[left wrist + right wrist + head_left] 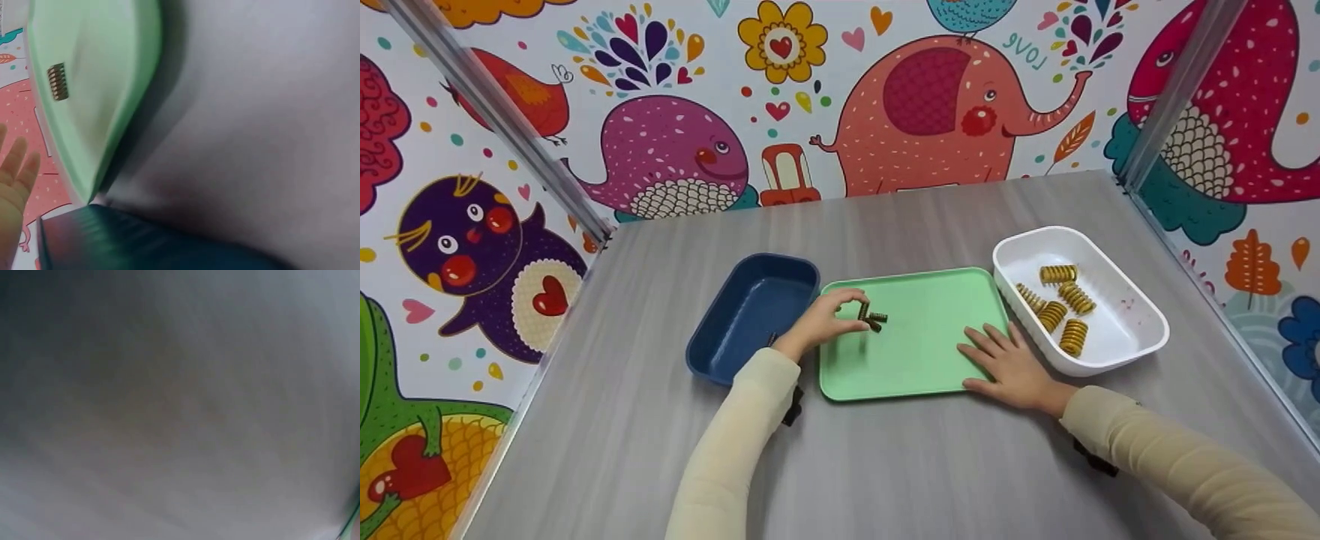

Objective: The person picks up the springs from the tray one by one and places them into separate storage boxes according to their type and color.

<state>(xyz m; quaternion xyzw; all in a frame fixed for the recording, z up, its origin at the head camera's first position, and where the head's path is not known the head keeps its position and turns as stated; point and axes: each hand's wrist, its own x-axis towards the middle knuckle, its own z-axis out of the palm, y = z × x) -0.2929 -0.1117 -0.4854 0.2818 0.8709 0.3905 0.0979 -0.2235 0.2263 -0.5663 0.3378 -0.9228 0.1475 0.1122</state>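
Note:
My left hand (823,322) is over the left part of a green tray (922,352), pinching a small dark coil spring (863,309) between thumb and forefinger. Right by the fingertips, another dark spring (878,318) lies on the tray, with one more partly behind the thumb. The left wrist view shows a coppery spring (57,81) on the tray and several straight fingers (14,169). With fingers spread flat, my right hand (1011,367) rests on the tray's right edge. The right wrist view is a grey blur.
Left of the tray stands a blue bin (712,330), a dark spring just showing beside my left wrist. To the right, a white bin (1140,337) holds several gold-coloured springs (1074,337). Patterned panels (795,90) border the grey table (900,472).

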